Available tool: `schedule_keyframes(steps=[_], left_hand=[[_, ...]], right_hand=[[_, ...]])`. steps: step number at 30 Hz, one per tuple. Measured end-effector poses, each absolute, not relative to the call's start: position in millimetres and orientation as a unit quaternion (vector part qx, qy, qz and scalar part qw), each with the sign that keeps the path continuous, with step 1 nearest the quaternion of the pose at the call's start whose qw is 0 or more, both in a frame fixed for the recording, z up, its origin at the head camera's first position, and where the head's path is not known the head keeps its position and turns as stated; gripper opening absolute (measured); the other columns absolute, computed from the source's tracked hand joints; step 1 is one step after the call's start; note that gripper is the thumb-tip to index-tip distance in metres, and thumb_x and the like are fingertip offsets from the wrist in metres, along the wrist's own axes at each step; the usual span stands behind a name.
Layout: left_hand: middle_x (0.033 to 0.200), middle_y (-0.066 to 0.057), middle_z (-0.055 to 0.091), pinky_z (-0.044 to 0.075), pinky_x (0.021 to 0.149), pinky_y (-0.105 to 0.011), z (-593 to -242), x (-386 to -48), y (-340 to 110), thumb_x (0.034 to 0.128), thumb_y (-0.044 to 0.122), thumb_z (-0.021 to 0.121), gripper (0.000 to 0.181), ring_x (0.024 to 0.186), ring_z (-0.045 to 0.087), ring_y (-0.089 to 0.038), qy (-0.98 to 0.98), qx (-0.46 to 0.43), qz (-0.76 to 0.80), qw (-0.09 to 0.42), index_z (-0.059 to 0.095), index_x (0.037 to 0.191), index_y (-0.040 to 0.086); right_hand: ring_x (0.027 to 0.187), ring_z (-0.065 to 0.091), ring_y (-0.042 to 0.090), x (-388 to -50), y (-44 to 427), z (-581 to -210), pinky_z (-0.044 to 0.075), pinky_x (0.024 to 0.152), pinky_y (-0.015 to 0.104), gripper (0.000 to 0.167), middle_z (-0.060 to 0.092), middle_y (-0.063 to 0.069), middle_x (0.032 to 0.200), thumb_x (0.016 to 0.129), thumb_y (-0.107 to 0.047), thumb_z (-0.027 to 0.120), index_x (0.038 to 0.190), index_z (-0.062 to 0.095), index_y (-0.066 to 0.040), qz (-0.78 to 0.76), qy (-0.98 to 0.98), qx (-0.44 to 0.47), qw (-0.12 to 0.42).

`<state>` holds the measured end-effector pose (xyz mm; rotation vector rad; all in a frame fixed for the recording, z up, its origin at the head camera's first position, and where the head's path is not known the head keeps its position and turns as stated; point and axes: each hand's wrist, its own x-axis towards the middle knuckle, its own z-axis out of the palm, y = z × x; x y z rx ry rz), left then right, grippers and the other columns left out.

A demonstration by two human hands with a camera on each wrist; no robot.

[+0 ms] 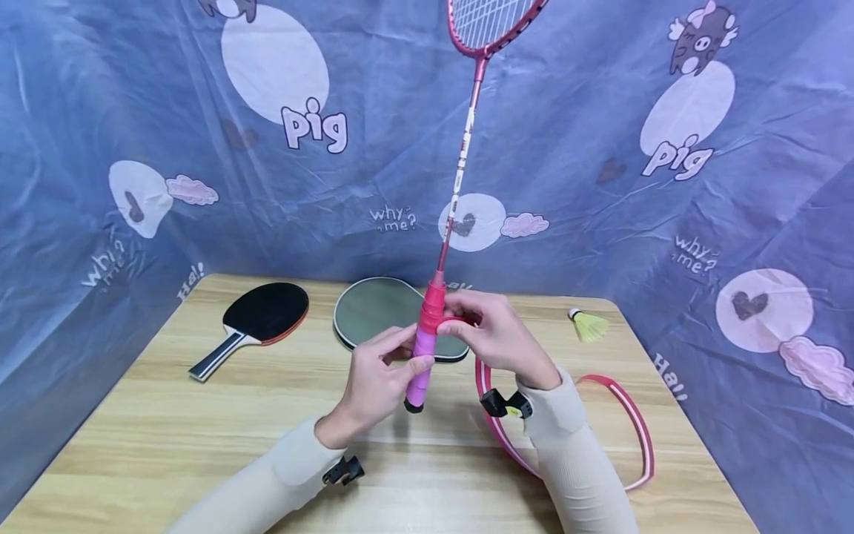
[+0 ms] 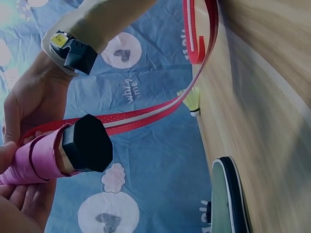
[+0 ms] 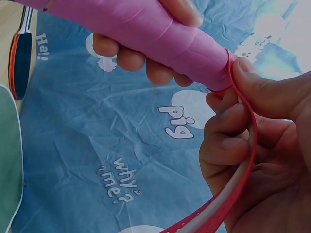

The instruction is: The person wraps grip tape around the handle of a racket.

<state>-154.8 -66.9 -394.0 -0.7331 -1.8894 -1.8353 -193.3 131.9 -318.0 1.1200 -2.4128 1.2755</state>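
Observation:
A badminton racket (image 1: pixel 460 170) with a dark red frame stands tilted above the table, head up. My left hand (image 1: pixel 376 374) grips its handle, which is covered in purple-pink wrap (image 3: pixel 146 36) with a black end cap (image 2: pixel 90 143). Red grip tape (image 1: pixel 434 305) circles the upper handle in several turns. My right hand (image 1: pixel 497 334) pinches the tape beside the handle, thumb against it in the right wrist view. From there the loose tape (image 3: pixel 243 165), red with a pale strip down its middle, hangs in a long loop to the table.
On the wooden table (image 1: pixel 133 445), a black table tennis paddle (image 1: pixel 267 311) lies at the left. A green paddle-shaped case (image 1: pixel 373 311) with a dark edge sits behind my hands. At the back right lies a yellow shuttlecock (image 1: pixel 588 325). Blue printed cloth (image 1: pixel 387 148) surrounds the table's far sides.

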Motion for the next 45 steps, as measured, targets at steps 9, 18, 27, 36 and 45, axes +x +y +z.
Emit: schedule_keyframes(steps=[9, 18, 27, 36, 45], left_hand=[[0.108, -0.027, 0.071, 0.062, 0.082, -0.025, -388, -154, -69, 0.0865, -0.005, 0.074, 0.042, 0.09, 0.069, -0.008, -0.656, -0.285, -0.683, 0.15, 0.063, 0.127, -0.012], [0.12, -0.031, 0.068, 0.061, 0.083, -0.024, -383, -156, -69, 0.0904, -0.008, 0.067, 0.042, 0.097, 0.069, -0.003, -0.652, -0.304, -0.685, 0.115, 0.059, 0.131, -0.013], [0.117, -0.032, 0.066, 0.06, 0.087, -0.025, -385, -152, -71, 0.0964, -0.005, 0.06, 0.041, 0.099, 0.068, -0.004, -0.628, -0.341, -0.697, 0.059, 0.055, 0.136, -0.013], [0.119, -0.017, 0.064, 0.058, 0.094, -0.028, -387, -151, -68, 0.0953, 0.006, 0.068, 0.04, 0.108, 0.062, -0.01, -0.669, -0.366, -0.644, 0.062, 0.061, 0.134, -0.002], [0.1, -0.009, 0.063, 0.062, 0.075, -0.027, -389, -150, -62, 0.08, 0.006, 0.085, 0.039, 0.082, 0.064, -0.011, -0.711, -0.315, -0.61, 0.151, 0.071, 0.116, 0.003]], right_hand=[[0.075, 0.059, 0.009, -193, 132, -314, 0.053, 0.065, 0.02, 0.025, 0.073, 0.006, 0.097, 0.088, -0.007, 0.077, 0.112, 0.074, -0.005, 0.433, -0.804, 0.395, 0.098], [0.071, 0.054, 0.008, -194, 135, -311, 0.046, 0.059, 0.019, 0.026, 0.074, 0.008, 0.1, 0.088, -0.004, 0.076, 0.113, 0.074, -0.005, 0.447, -0.801, 0.386, 0.099], [0.081, 0.063, 0.006, -196, 139, -315, 0.057, 0.071, 0.021, 0.024, 0.071, 0.007, 0.099, 0.089, 0.0, 0.073, 0.112, 0.071, 0.005, 0.51, -0.771, 0.383, 0.007], [0.079, 0.063, 0.006, -194, 142, -314, 0.056, 0.068, 0.022, 0.022, 0.069, -0.006, 0.095, 0.089, -0.009, 0.075, 0.106, 0.072, 0.005, 0.529, -0.754, 0.39, 0.003], [0.076, 0.061, 0.006, -196, 134, -317, 0.054, 0.064, 0.02, 0.025, 0.071, 0.012, 0.096, 0.086, 0.001, 0.075, 0.11, 0.072, 0.004, 0.501, -0.775, 0.384, 0.042]])
